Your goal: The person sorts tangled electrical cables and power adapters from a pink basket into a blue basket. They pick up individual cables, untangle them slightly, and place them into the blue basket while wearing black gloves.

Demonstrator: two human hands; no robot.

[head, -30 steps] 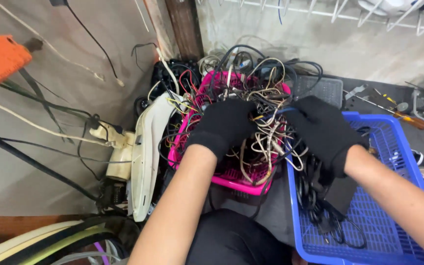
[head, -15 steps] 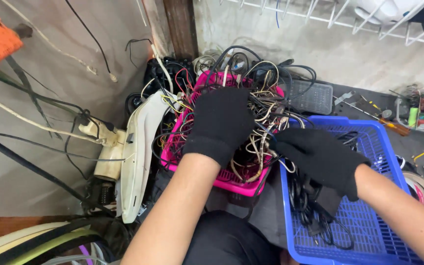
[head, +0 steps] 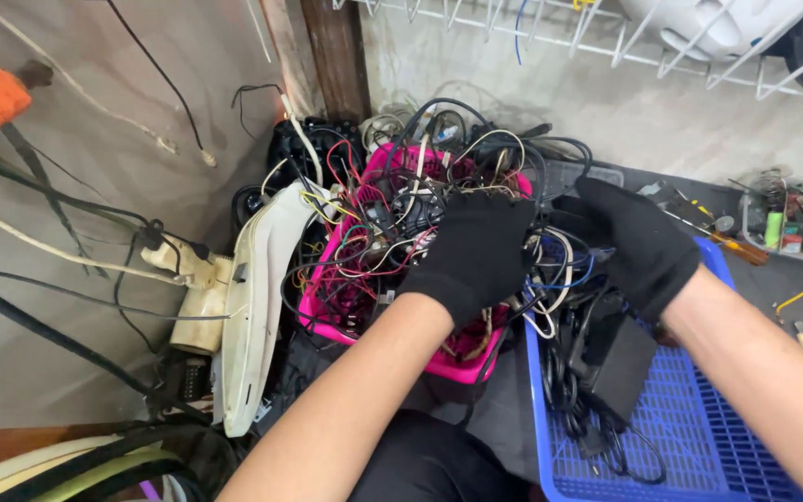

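Pink basket [head: 465, 364] wires [head: 392, 232] under left hand [head: 478, 249]

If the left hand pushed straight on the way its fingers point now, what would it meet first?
The left hand points up-frame over the pink basket. It would likely meet the tangle of wires heaped there first, then the wall behind; depth is hard to judge.

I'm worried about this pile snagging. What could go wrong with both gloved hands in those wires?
1. The left hand presses into the wire tangle heaped in the pink basket; pulling one wire may drag the whole heap out.
2. Wires bridge over into the blue basket near the right hand, so a tug could shift the black adapter.
3. The pink basket looks overfilled and could tip.
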